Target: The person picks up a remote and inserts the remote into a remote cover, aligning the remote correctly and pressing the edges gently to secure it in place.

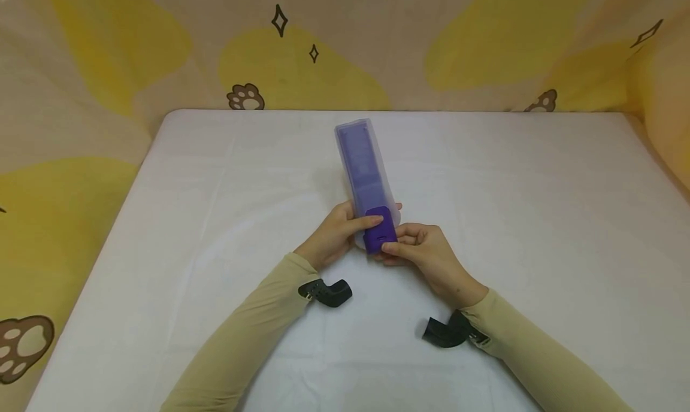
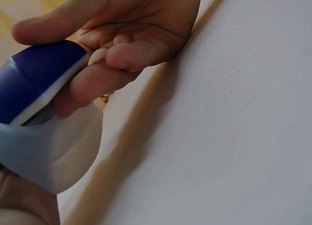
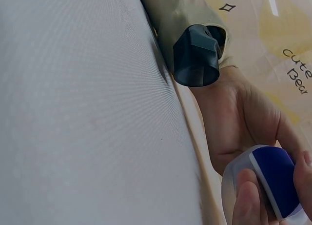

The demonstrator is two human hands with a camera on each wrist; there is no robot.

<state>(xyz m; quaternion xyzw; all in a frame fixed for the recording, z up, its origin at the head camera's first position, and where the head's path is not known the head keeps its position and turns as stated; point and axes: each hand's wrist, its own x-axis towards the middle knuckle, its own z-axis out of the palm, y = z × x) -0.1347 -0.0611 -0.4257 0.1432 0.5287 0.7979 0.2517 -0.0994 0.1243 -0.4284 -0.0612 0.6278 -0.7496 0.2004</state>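
Note:
A long purple item with a white edge, like a remote control seen from behind, lies mostly inside a translucent sleeve. Its darker bare end sticks out at the bottom, with a small slot in it. My left hand holds the sleeve from the left, thumb lying on the bare purple end and fingers beneath. From the right, my right hand pinches the lower tip between thumb and fingers. The left wrist view shows the sleeve's rounded, open mouth around the item. The item's far side is hidden.
Both hands are above a white-covered table. A yellow and beige patterned cloth hangs behind it and at the sides. Black wrist mounts sit on both sleeved forearms.

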